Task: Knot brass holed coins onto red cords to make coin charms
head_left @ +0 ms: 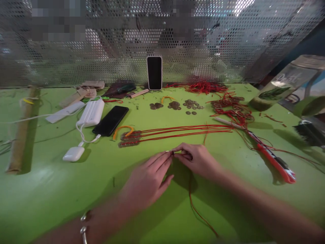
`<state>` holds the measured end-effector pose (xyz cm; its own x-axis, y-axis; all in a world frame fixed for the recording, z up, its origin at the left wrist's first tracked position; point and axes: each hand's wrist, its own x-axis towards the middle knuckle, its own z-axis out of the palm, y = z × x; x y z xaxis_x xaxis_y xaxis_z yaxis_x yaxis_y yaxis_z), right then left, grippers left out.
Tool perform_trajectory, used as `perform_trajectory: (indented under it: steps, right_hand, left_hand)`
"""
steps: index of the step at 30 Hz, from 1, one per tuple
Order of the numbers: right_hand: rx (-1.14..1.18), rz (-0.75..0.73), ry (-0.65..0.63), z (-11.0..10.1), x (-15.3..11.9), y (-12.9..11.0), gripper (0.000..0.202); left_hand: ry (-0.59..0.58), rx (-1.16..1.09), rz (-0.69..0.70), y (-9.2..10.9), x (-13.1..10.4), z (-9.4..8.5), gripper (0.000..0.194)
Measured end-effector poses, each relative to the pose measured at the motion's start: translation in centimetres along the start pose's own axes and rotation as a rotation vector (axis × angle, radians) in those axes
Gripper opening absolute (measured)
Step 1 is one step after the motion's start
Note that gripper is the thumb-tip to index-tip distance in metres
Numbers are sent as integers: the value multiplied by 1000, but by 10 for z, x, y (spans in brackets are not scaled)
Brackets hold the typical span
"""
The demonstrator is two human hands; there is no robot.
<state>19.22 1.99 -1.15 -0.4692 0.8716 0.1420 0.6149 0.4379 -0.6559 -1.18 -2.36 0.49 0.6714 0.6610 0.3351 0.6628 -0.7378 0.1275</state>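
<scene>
My left hand lies with its fingers stretched out and its thumb apart, fingertips against a small round edge on the table, perhaps a coin. Touching those fingertips, my right hand pinches something small and dark, mostly hidden by the fingers. A thin red cord trails from below my right hand toward the near edge. Just beyond the hands, rows of overlapping holed coins lie with long red cords stretched rightward from them. A curved orange piece rests by these coins.
Loose coins sit farther back, near an upright phone. To the right are a pile of corded coins, a red cutter knife and a glass jar. A black phone and white power bank lie left.
</scene>
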Motion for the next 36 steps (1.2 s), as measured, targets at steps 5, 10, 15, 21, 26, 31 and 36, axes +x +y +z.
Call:
perform_trajectory:
  steps: [5, 10, 15, 21, 26, 31, 36]
  right_hand:
    - [-33, 53, -99, 2, 1, 1, 15]
    - [-136, 17, -143, -5, 2, 1, 12]
    - [-131, 23, -156, -22, -1, 8, 9]
    - [-123, 103, -176, -53, -5, 27, 11]
    - [-211, 226, -198, -85, -10, 52, 21]
    - [-166, 321, -176, -108, -21, 83, 23]
    - [-90, 396, -112, -115, -27, 96, 25]
  left_hand:
    - [-121, 83, 17, 2, -3, 7, 39]
    - [-175, 133, 22, 4, -1, 7, 41]
    - [-200, 123, 7, 4, -1, 4, 42]
    - [-235, 152, -19, 3, -2, 0, 42]
    - [-227, 187, -48, 2, -3, -3, 41]
    - [-168, 146, -47, 1, -4, -2, 39]
    - [-152, 163, -38, 0, -5, 0, 39]
